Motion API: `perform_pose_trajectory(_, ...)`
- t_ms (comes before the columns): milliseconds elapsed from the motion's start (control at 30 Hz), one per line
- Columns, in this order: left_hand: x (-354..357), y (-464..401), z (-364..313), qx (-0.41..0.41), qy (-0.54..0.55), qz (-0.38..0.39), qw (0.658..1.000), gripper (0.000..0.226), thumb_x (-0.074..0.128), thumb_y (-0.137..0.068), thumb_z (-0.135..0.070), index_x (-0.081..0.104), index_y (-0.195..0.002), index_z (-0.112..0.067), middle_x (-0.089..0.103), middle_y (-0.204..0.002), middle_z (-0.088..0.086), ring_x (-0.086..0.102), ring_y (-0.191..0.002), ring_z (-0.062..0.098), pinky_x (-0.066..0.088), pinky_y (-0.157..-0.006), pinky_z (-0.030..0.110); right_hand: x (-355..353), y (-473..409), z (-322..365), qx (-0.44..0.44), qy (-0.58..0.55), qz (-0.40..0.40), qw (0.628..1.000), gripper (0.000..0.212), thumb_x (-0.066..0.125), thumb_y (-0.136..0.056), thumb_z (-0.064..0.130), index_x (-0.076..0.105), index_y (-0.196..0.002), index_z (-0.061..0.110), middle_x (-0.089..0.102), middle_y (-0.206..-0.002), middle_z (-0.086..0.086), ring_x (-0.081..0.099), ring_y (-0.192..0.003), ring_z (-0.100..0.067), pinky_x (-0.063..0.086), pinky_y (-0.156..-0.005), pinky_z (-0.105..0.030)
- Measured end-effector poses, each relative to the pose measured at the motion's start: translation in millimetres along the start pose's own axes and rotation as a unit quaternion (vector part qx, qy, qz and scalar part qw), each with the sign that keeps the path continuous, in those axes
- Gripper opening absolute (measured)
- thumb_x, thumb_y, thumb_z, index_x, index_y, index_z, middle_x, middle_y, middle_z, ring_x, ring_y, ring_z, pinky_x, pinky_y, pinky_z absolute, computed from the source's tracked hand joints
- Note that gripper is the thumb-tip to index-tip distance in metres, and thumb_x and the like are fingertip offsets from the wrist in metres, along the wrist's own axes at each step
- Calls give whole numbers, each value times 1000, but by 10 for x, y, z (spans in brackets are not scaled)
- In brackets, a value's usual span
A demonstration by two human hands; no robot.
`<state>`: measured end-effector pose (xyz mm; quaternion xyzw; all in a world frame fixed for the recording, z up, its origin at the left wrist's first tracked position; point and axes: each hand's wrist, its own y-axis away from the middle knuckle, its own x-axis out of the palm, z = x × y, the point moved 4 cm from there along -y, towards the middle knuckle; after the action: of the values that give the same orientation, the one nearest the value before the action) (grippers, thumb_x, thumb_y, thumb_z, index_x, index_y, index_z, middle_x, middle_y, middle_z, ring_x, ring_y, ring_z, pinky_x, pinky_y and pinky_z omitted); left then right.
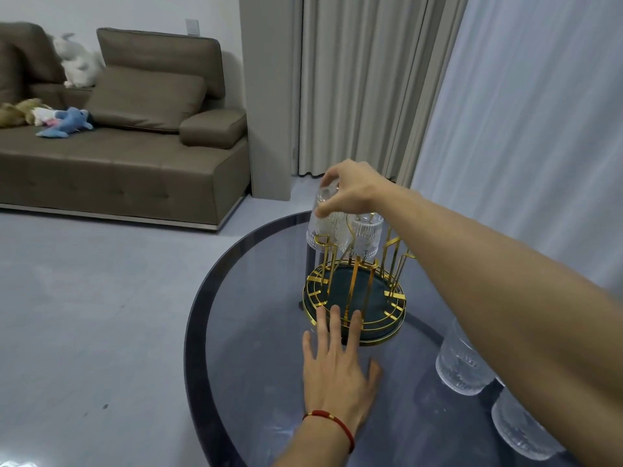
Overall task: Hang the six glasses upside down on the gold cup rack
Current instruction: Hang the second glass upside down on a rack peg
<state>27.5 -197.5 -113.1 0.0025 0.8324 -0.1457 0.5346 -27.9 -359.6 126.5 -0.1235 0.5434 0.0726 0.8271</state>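
Note:
The gold cup rack [354, 294] with a dark green round base stands on a round glass table [256, 298]. My right hand [350, 193] grips a ribbed clear glass [320, 220] upside down over a far-left prong of the rack. Another inverted glass [365, 235] hangs on the rack beside it, with a third partly hidden between them. My left hand [337, 369] lies flat on the table, fingers spread, fingertips touching the rack's base rim. Two more glasses [462, 365] [521, 429] stand on the table at the right, partly hidden under my right forearm.
A brown sofa [135, 146] with plush toys stands at the back left across a grey floor. Curtains [505, 129] hang close behind and to the right of the table. The table's dark rim curves along the left.

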Motion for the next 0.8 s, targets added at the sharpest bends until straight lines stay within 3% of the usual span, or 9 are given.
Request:
perform_pose_trajectory(100,-1,-7,-9,0,-4,4,1000,74,34,-94,-57,5,-159,-38,-5,-171,4,-22,-154,27,-3,-124,54,111,-51,12,-4,63,42,997,73,88,-75,39,59,-139,18,65,-129,-8,60,-105,-25,52,-89,-38)
perform_pose_trajectory(200,-1,0,-6,-2,-8,8,1000,74,35,-94,-57,5,-159,-38,-5,-171,5,-21,-154,28,-1,-124,56,184,-86,-2,6,129,64,990,77,89,-72,44,56,-139,26,64,-131,-7,62,-114,-32,54,-98,-51)
perform_pose_trajectory(367,9,2,-16,1,-23,7,1000,74,31,-94,-57,2,-159,-37,-3,-171,7,-20,-154,29,-1,-123,56,265,-112,9,-15,229,67,971,75,87,-72,51,55,-136,31,63,-129,-5,61,-112,-31,56,-89,-49)
perform_pose_trajectory(533,15,0,-14,2,-33,6,999,74,31,-94,-56,2,-159,-38,-2,-171,6,-18,-155,28,4,-125,55,254,-69,-29,-33,258,82,962,84,81,-77,56,46,-149,32,58,-145,-5,55,-130,-34,50,-101,-56)
perform_pose_trajectory(667,-23,11,-22,3,-27,6,1000,74,33,-92,-54,9,-159,-34,4,-171,8,-11,-156,29,11,-124,55,65,229,-33,-50,247,4,968,70,66,-92,55,43,-153,31,54,-152,-5,47,-140,-32,38,-111,-59)
perform_pose_trajectory(800,-86,5,-55,8,-32,17,999,76,38,-93,-54,10,-160,-31,4,-171,9,-9,-156,30,14,-123,54,-139,977,-158,-62,104,-149,981,43,57,-100,37,59,-139,20,62,-138,-3,52,-130,-23,41,-110,-52)
